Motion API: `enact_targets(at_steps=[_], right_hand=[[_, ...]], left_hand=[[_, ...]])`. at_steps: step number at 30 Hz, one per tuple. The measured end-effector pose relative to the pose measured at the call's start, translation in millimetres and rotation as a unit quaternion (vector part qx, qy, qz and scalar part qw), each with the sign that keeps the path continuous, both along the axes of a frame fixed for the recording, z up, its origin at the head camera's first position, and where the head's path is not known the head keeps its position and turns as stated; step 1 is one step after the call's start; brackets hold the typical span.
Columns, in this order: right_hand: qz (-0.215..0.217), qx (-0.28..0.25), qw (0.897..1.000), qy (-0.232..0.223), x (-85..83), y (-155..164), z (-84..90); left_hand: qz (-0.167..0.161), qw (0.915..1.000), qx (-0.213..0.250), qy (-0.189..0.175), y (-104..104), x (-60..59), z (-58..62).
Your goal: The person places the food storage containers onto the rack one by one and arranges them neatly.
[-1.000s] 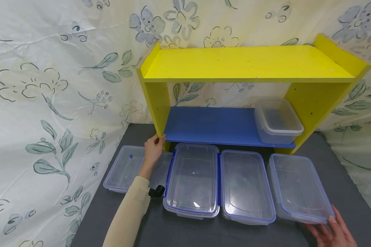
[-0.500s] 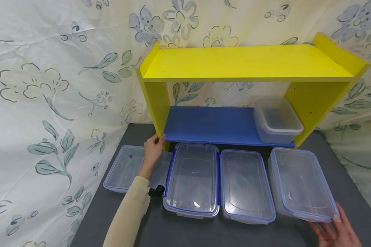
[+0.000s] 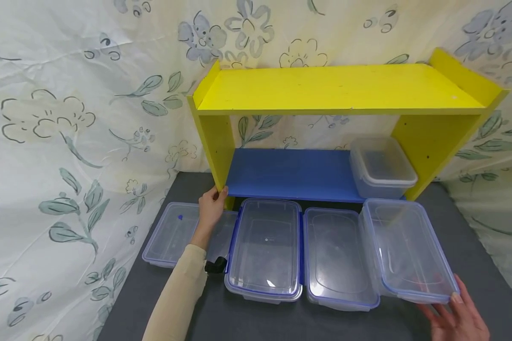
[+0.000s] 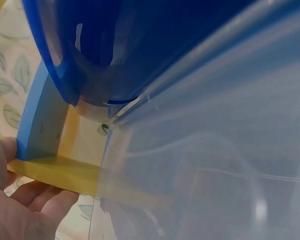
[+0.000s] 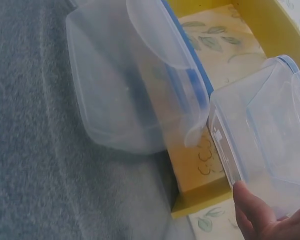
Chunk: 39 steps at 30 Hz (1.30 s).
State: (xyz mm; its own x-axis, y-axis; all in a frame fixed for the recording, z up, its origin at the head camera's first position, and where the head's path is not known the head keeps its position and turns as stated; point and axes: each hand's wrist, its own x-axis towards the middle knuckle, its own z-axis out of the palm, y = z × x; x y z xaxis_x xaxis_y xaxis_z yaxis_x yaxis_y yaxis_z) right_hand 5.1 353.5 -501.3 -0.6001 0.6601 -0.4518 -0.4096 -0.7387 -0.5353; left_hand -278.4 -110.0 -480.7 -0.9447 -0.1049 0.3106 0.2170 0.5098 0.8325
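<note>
My left hand (image 3: 212,207) grips the lower left side panel of a yellow shelf unit (image 3: 337,90), thumb in front and fingers behind, as the left wrist view also shows at the yellow panel (image 4: 65,172). With my right hand (image 3: 461,310) I hold a clear lidded food container (image 3: 409,251) with blue trim by its near right corner. My right thumb lies against the container's side in the right wrist view, where the held container (image 5: 260,125) is tilted. Its far end overlaps the shelf unit's blue shelf (image 3: 290,173) and the neighbouring container (image 3: 339,258) in the head view.
A smaller clear container (image 3: 383,166) stands at the right end of the blue shelf. Beside the middle container stands a blue-edged container (image 3: 264,251), and a flatter one (image 3: 172,234) lies partly behind my left arm. All rest on a dark table (image 3: 324,327) before a flowered cloth (image 3: 68,142).
The held container has risen at its far end and shifted left and towards the blue shelf, with my right hand moving along. My left hand has stayed on the panel.
</note>
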Motion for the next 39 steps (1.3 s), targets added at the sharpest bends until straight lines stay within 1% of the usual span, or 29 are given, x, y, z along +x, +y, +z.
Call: enact_targets(at_steps=[2,5,9,14,17,19,23,27,30,32,36,39], right_hand=[[0.013,0.006,1.000,0.011,-0.4,-2.8,0.5],[0.034,0.012,0.998,0.042,0.2,-7.5,0.4],[0.066,0.023,0.994,0.082,0.7,-14.4,0.4],[0.098,0.032,0.990,0.092,-1.9,-22.9,3.8],[0.112,0.038,0.987,0.111,-3.5,-28.4,6.0],[0.122,0.038,0.983,0.134,-4.1,-32.1,6.9],[0.140,0.044,0.976,0.159,-5.3,-39.3,8.1],[0.146,0.054,0.975,0.158,-7.2,-45.5,9.3],[0.144,0.069,0.978,0.137,-10.0,-54.7,10.8],[0.142,0.076,0.978,0.132,-11.8,-61.2,11.5],[0.131,0.082,0.983,0.101,-15.5,-68.8,15.1],[0.136,0.093,0.980,0.108,-18.5,-72.4,18.4]], left_hand=[[0.000,1.0000,-0.001,0.001,-0.4,-0.4,-0.1],[-0.001,1.0000,-0.001,0.002,-0.6,-0.6,-0.3],[-0.003,1.0000,0.002,0.001,-0.5,-0.2,-0.6],[0.000,1.0000,0.000,0.003,-0.7,-1.3,-0.9],[-0.001,1.0000,0.000,0.000,-0.8,-1.9,-0.6],[-0.002,1.0000,0.002,-0.002,-1.0,-2.2,-0.8],[-0.007,1.0000,0.005,-0.005,-1.8,-1.6,-1.9],[-0.006,0.9999,0.012,-0.006,-2.3,0.6,-3.0],[0.000,0.9999,0.015,-0.003,-4.7,2.2,-2.3],[0.002,0.9999,0.011,-0.003,-6.2,2.7,-1.4],[-0.004,0.9999,0.009,-0.005,-3.8,4.4,1.7],[-0.005,0.9999,0.015,-0.001,-1.4,3.9,3.2]])
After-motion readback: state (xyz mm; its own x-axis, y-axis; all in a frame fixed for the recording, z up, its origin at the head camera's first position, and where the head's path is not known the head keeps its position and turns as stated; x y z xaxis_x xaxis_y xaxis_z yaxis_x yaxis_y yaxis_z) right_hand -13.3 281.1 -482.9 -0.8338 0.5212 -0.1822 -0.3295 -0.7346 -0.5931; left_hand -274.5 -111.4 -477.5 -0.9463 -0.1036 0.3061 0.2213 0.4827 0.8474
